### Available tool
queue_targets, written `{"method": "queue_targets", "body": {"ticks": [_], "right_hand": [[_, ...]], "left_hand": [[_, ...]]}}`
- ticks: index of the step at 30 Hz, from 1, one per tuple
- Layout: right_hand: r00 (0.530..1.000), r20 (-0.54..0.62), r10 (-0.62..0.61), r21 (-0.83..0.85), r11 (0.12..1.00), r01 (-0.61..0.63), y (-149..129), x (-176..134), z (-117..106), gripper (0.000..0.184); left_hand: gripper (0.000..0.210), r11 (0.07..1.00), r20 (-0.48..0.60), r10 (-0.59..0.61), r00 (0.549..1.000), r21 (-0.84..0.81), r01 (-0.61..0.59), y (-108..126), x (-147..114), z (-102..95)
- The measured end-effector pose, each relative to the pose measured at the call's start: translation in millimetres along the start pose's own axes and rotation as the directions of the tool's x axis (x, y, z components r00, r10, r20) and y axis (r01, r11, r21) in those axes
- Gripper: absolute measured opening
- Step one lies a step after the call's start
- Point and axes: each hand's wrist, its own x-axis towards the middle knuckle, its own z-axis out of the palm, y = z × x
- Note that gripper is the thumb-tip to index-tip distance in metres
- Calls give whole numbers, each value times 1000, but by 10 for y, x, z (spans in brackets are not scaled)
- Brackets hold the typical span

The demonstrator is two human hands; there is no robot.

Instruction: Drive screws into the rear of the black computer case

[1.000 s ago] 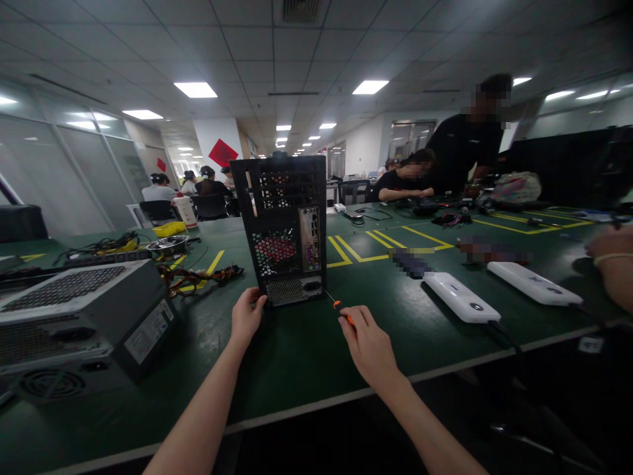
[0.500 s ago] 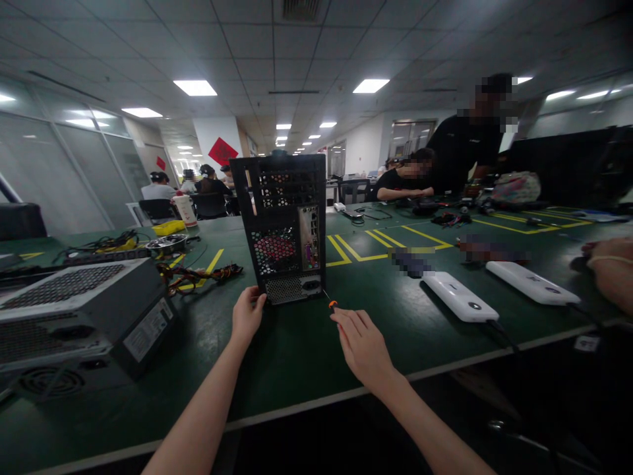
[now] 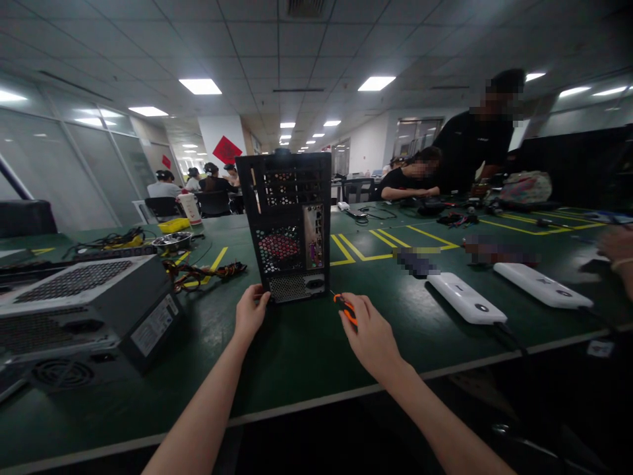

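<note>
A black computer case (image 3: 291, 218) stands upright on the green table, its back panel facing me. The panel shows a honeycomb grille, a metal port plate and a power supply with its socket at the bottom. At the lower left corner my left hand (image 3: 251, 315) is closed, thumb and fingers on the case's edge; the fingertips are partly hidden. My right hand (image 3: 370, 330) is wrapped round a screwdriver (image 3: 346, 310) with an orange and black handle. The screwdriver's thin shaft points at the lower right corner of the case; whether its tip touches a screw is too small to tell.
Loose power supplies (image 3: 93, 316) sit at the left, with bundled cables (image 3: 208, 274) behind them. Two white power banks (image 3: 465, 298) lie to the right. A cup (image 3: 190, 208) and a yellow item (image 3: 174, 225) stand farther back. Another person's hand (image 3: 618, 247) is at the right edge.
My right hand has turned and shifted slightly right, so more of the screwdriver's orange handle shows. The left hand stays at the case's corner. The whole view has shifted a little.
</note>
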Motion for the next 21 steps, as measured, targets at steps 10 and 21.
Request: {"method": "queue_targets", "body": {"ticks": [10,21], "right_hand": [[996,-11,-87,3,996,87,16,-63,107,15],[998,-68,-17,60,998,21,39,-132,128,22]], "left_hand": [[28,1000,0,23,1000,-5,-23,-12,-8,-1],[28,999,10,-28,1000,-38,29,44,-15,-20]]}}
